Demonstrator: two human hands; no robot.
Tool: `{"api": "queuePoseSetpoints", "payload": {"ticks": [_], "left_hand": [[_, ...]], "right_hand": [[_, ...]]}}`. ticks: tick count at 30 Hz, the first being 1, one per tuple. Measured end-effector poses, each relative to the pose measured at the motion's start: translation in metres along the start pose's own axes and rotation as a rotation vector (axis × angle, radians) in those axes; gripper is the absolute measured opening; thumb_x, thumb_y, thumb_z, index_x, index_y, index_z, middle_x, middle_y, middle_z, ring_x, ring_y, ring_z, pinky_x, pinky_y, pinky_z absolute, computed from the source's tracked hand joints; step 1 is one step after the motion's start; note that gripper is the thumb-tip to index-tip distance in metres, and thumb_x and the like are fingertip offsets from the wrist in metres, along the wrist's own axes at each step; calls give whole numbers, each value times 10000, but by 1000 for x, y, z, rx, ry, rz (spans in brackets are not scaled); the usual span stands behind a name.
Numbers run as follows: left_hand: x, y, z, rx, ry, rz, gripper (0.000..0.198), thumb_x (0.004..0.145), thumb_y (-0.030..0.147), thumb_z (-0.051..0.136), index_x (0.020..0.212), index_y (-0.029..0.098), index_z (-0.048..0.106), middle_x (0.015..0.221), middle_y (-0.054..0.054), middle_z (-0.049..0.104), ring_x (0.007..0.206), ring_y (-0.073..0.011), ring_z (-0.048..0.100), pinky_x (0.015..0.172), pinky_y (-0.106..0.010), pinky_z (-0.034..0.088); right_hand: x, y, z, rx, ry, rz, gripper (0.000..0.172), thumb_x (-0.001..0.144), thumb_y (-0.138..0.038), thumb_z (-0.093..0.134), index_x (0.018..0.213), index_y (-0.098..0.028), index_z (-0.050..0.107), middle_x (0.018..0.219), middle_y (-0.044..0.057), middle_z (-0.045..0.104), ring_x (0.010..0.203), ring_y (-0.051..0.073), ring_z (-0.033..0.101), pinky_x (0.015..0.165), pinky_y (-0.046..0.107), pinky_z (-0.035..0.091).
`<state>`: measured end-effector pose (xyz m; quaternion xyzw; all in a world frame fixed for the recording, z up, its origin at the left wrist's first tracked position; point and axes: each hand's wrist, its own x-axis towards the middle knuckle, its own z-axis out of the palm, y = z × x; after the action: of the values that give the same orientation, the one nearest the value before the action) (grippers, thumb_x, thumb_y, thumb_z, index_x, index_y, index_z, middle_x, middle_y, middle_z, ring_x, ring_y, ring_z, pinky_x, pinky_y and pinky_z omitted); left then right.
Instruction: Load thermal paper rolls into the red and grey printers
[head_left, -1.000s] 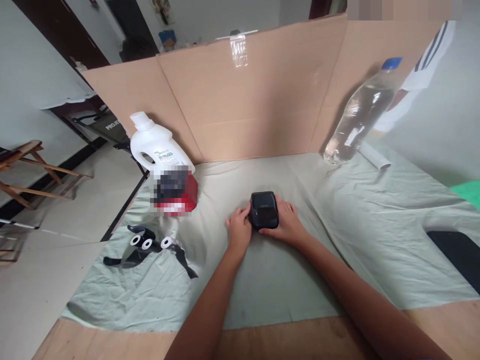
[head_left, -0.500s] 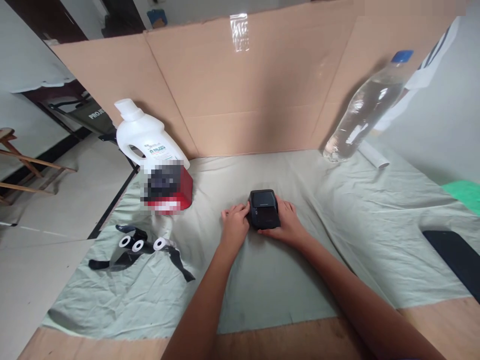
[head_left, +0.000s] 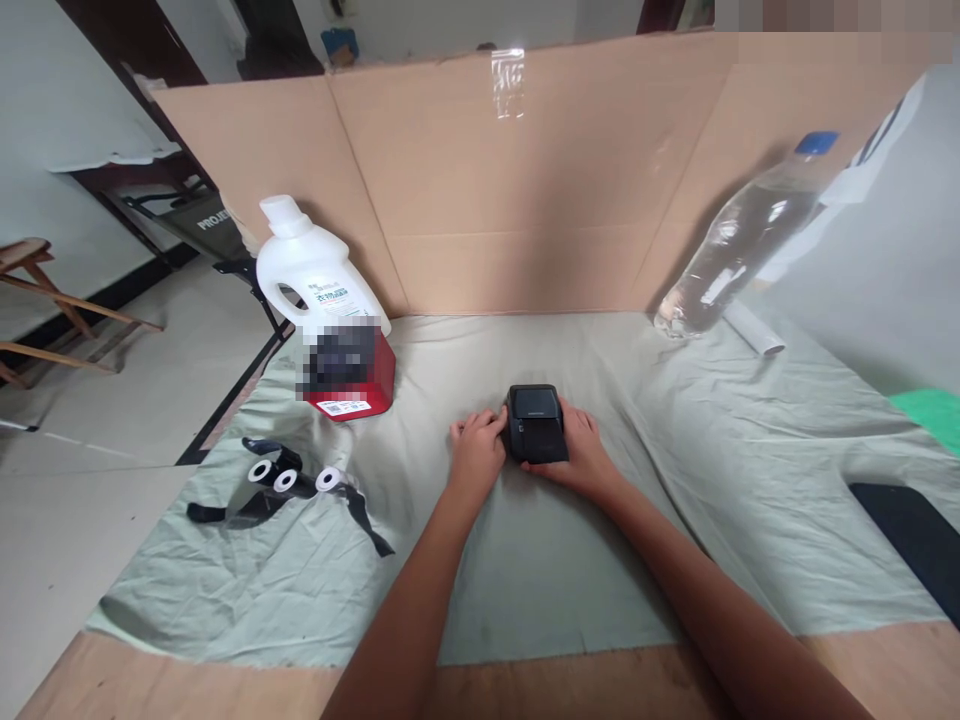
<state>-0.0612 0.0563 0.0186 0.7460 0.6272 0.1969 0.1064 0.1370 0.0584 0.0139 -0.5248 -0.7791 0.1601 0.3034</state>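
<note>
A small black portable printer (head_left: 534, 402) sits on the cloth between my hands. A flat dark strip (head_left: 546, 442) lies over its front half and reaches a little past its lower right edge. My left hand (head_left: 478, 452) rests against the printer's left side, fingers bent and fingertips touching it. My right hand (head_left: 583, 452) wraps the right side, with its thumb along the front edge and its fingers behind. To the left lie several small rolls (head_left: 286, 481) with white cores and loose black film (head_left: 366, 522).
A red box (head_left: 382, 375) stands before a white detergent jug (head_left: 319, 275) at the back left. A tilted clear bottle (head_left: 742, 250) leans on the cardboard wall (head_left: 525, 200), beside a white tube (head_left: 756, 332). A black phone (head_left: 904, 535) lies at the right.
The camera view has shifted, moving the scene slightly right. The dark strip on the printer now reaches further past its front right corner. Both hands stay on the printer.
</note>
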Motion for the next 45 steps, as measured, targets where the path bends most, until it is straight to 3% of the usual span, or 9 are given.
{"api": "queuePoseSetpoints", "payload": {"ticks": [17, 20, 23, 26, 29, 35, 38, 41, 45], "left_hand": [[1, 2, -3, -128, 19, -58, 425, 955, 150, 432, 1289, 276, 662, 1080, -47, 719, 1068, -219, 598, 953, -381, 376], [2, 4, -4, -222, 48, -101, 352, 1011, 297, 428, 1262, 266, 672, 1107, -42, 722, 1091, -220, 605, 988, -390, 378], [3, 4, -4, -242, 53, -103, 387, 1004, 453, 470, 1286, 256, 646, 1141, -50, 713, 1120, -233, 604, 1019, -399, 371], [4, 2, -3, -237, 26, -79, 422, 1007, 491, 458, 1314, 257, 627, 1184, -54, 699, 1163, -235, 589, 1033, -398, 365], [4, 0, -3, -241, 0, -65, 438, 1013, 503, 440, 1336, 265, 614, 1213, -52, 688, 1185, -231, 578, 1037, -397, 363], [4, 1, -6, -290, -1, -73, 427, 1000, 514, 460, 1325, 293, 625, 1217, -40, 693, 1186, -227, 576, 1053, -406, 355], [4, 1, -6, -309, 2, -85, 429, 993, 521, 471, 1320, 293, 632, 1230, -38, 694, 1191, -227, 575, 1056, -407, 360], [5, 1, -5, -314, 13, -90, 430, 984, 518, 493, 1313, 283, 640, 1219, -34, 700, 1175, -230, 584, 1052, -411, 366], [5, 0, -4, -313, 20, -93, 449, 972, 539, 506, 1314, 279, 638, 1208, -37, 707, 1162, -233, 589, 1040, -405, 369]], "right_hand": [[-1, 7, 3, 1, 8, -16, 1143, 614, -665, 793, 1518, -197, 271, 1351, 200, 559, 1260, 425, 523, 1067, 604, 363], [-1, 14, 2, 74, 8, -36, 1033, 687, -625, 734, 1516, -183, 306, 1382, 206, 545, 1275, 416, 517, 1074, 600, 372], [-2, 18, -5, 220, 17, -19, 767, 830, -533, 593, 1495, -212, 386, 1462, 163, 504, 1340, 356, 480, 1118, 555, 365], [-3, 21, -12, 360, 39, 41, 538, 934, -426, 409, 1425, -236, 520, 1499, 100, 490, 1398, 294, 429, 1169, 516, 327], [0, 26, -13, 369, 49, 62, 534, 969, -429, 326, 1412, -247, 561, 1522, 72, 474, 1423, 277, 397, 1197, 513, 288], [32, 31, -9, 151, -4, 149, 594, 1017, -463, 201, 1512, -236, 439, 1591, 90, 369, 1483, 278, 296, 1190, 579, 230], [50, 26, -18, 19, 13, 144, 544, 1007, -433, 272, 1401, -217, 578, 1506, 128, 473, 1427, 314, 378, 1142, 599, 291], [64, 21, -30, -76, 57, 64, 420, 970, -427, 418, 1120, -227, 755, 1249, 127, 631, 1224, 308, 552, 1077, 525, 402], [82, 21, -34, -176, -180, 7, 218, 827, -341, 645, 949, -264, 808, 987, 103, 638, 932, 277, 622, 926, 458, 512]]}}
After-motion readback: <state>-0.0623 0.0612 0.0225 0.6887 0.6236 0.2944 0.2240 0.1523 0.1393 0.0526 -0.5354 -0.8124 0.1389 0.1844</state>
